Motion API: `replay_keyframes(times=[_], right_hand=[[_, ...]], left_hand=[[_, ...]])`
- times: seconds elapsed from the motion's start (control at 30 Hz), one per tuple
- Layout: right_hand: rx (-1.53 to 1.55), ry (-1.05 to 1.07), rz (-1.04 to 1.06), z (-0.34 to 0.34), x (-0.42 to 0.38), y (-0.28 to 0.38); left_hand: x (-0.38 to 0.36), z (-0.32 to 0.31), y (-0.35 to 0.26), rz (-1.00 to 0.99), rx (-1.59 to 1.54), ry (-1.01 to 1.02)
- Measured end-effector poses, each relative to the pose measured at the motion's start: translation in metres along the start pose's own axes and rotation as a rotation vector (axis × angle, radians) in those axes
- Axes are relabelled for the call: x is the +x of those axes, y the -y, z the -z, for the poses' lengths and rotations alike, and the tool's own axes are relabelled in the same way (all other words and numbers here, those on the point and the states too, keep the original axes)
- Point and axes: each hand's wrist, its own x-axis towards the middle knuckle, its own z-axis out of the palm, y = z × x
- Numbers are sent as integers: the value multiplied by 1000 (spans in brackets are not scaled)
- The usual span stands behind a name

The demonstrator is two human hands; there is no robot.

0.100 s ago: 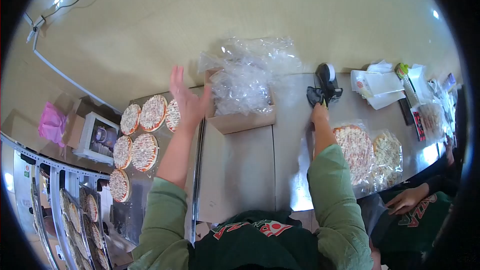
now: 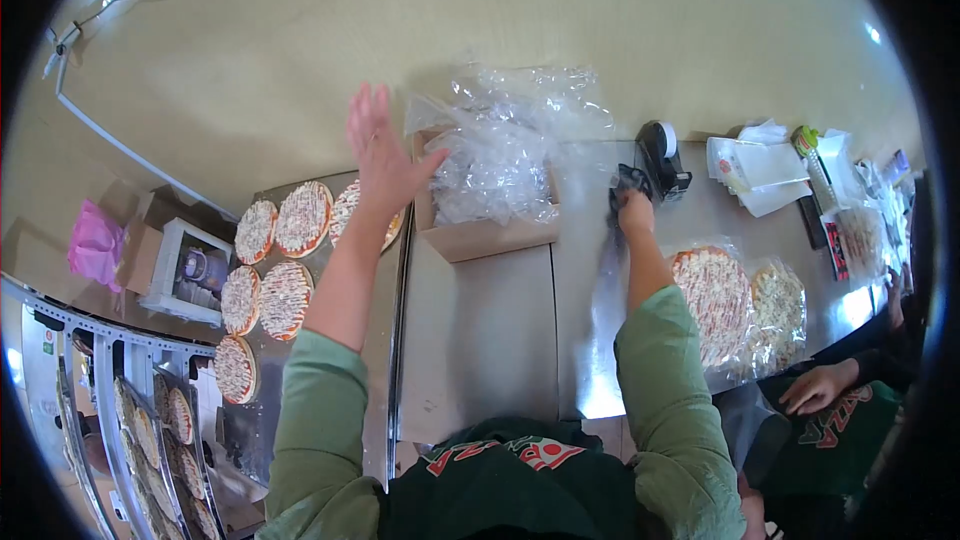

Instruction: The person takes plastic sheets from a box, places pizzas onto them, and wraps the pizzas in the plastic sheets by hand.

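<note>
My left hand [image 2: 388,160] is raised with its fingers spread, holding nothing. It is at the left side of a cardboard box [image 2: 490,240] filled with clear plastic bags [image 2: 495,165]. Behind and below it, topped pizza bases [image 2: 303,218] lie on the left-hand table. My right hand [image 2: 636,212] is closed around a crumpled dark cloth [image 2: 630,180], close to the left of a black tape dispenser [image 2: 662,162]. Nearer me, to the right of that forearm, lie a bagged pizza [image 2: 712,305] and a smaller bagged one [image 2: 777,315].
Paper sheets [image 2: 757,175] and a green-topped roll [image 2: 805,140] lie at the back right. At the right edge is a co-worker's hand [image 2: 820,388]. A rack of pizzas [image 2: 150,440] stands at lower left, near a white crate [image 2: 185,280] and a pink bag [image 2: 97,245].
My right hand has closed further over the dark cloth and shifted slightly left and back with it. My left hand has moved a little right and up, still open. The view has shifted slightly.
</note>
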Motion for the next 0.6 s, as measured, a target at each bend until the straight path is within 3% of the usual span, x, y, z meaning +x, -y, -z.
replay_keyframes(times=[0.07,0.13,0.27,0.33,0.37,0.43,0.53,0.6], right_hand=[[232,-180,91,-13,4,34],[308,-205,159,7,-6,77],[546,-249,336,17,3,100],[780,-200,391,31,-1,118],[681,-120,346,34,-2,119],[487,42,252,35,-3,118],[374,-246,214,-39,72,23],[1285,-523,-120,20,39,75]], left_hand=[[13,1,9,-3,127,136],[22,3,8,-174,229,187],[25,-20,-10,-523,252,256],[28,-34,-7,-462,148,394],[29,-39,-4,-429,101,464],[26,-39,-7,-241,-118,355],[26,-26,0,-74,-276,294],[26,-15,10,-13,-298,277]])
